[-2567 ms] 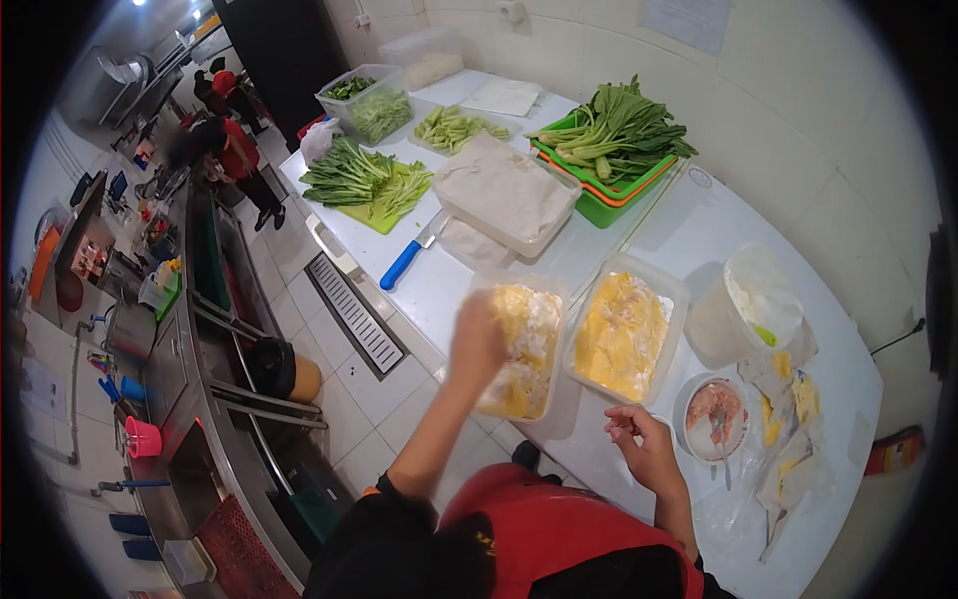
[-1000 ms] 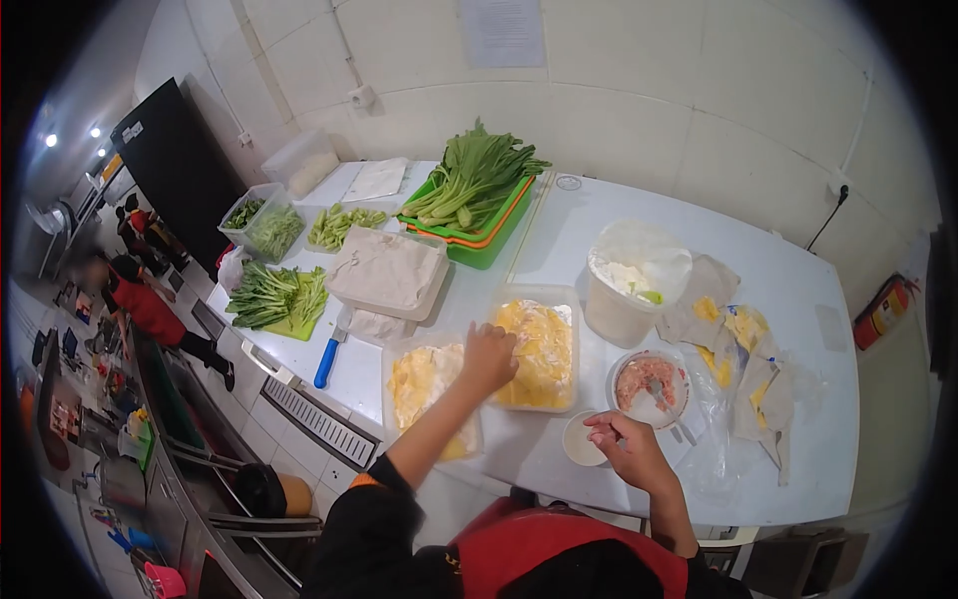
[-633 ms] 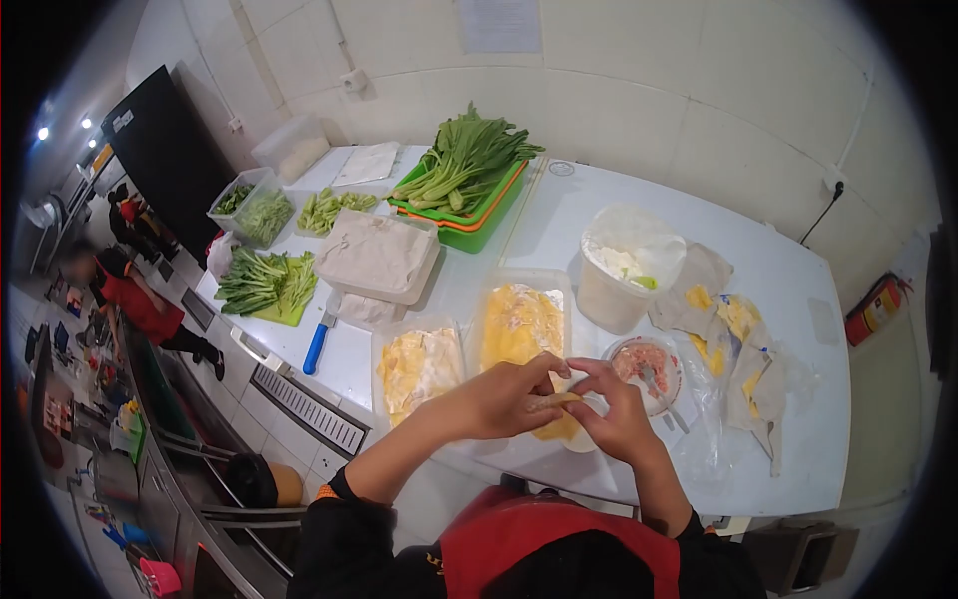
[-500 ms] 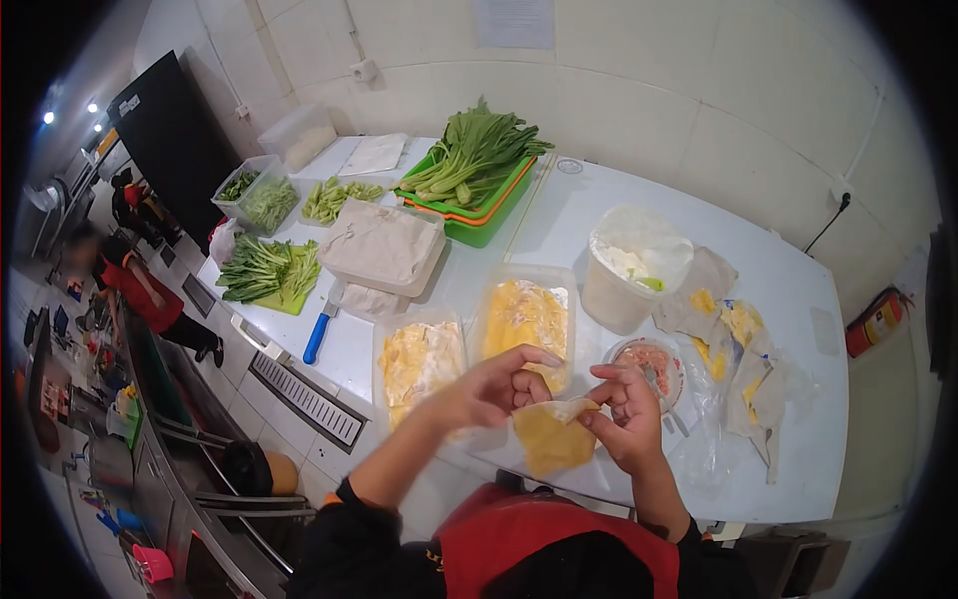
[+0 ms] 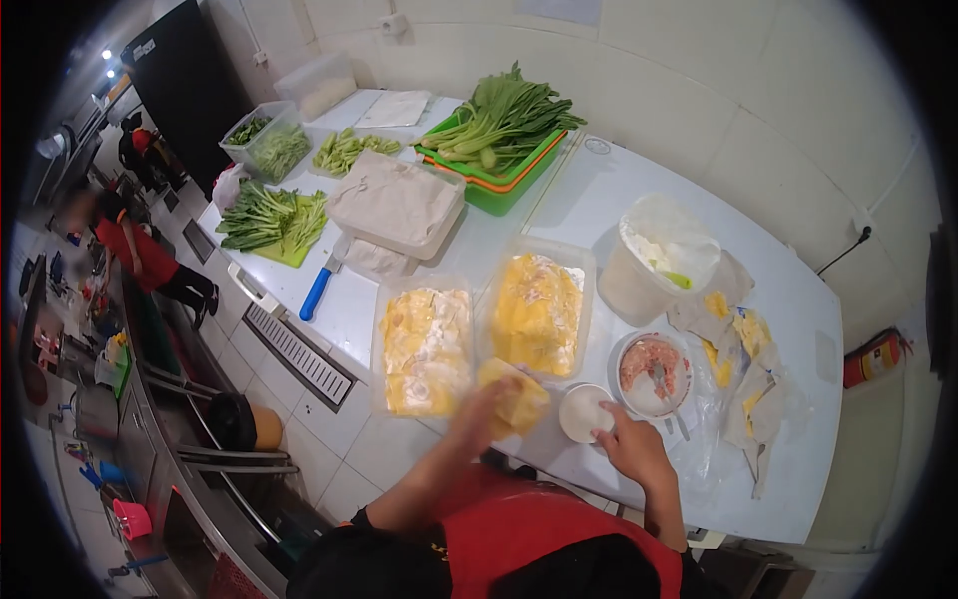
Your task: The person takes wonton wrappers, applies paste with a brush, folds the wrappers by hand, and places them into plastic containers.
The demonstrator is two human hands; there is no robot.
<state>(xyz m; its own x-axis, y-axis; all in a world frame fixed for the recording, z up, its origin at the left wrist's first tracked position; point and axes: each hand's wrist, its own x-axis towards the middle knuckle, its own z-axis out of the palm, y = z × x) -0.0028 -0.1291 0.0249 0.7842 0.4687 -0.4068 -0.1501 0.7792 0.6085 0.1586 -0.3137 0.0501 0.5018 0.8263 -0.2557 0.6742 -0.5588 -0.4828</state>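
Hands that met over one piece a moment ago have parted: the left hand (image 5: 486, 411), smeared by motion, now holds the thin yellow sheet (image 5: 523, 405) alone, while the right hand (image 5: 636, 447), which was pinching its edge, is at the small round white bowl (image 5: 582, 414), fingers bent by the rim, though I cannot tell whether they grip it or dip inside. So one hand keeps the sheet and the other is freed for the bowl. Just beyond stand two oblong translucent plastic tubs (image 5: 589, 295) of yellow sheets dusted white (image 5: 424, 344). Right of them come a tall white lined bucket (image 5: 624, 285) and a wide white bowl (image 5: 654, 403) of pink minced filling (image 5: 644, 361). Farther along the white tabletop (image 5: 649, 175) lie a blue-handled knife (image 5: 317, 290), a beige cloth (image 5: 394, 195) over a plastic box, and leafy greens (image 5: 499, 115) in stacked green and orange baskets (image 5: 499, 205). Off to the left, another person (image 5: 150, 262) in red and black stands at a steel counter (image 5: 145, 424); a red fire extinguisher (image 5: 876, 361) shows by the right wall
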